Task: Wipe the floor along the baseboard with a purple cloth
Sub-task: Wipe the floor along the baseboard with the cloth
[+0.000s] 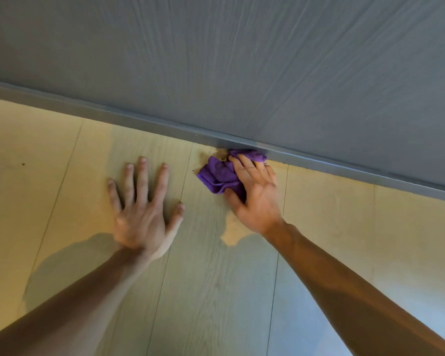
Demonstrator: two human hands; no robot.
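A crumpled purple cloth [220, 176] lies on the light wood-look floor [62, 176], its far edge touching the grey baseboard [139, 122]. My right hand [254, 194] presses down on the cloth, fingers spread over it and the thumb under its near edge. A brownish smudge shows on the floor just left of the cloth at the baseboard. My left hand [141, 209] rests flat on the floor to the left of the cloth, fingers apart, holding nothing.
A grey wood-grain wall [267, 60] rises above the baseboard and fills the upper half of the view. Plank seams run across the floor. A small dark speck [23, 164] lies on the floor at far left.
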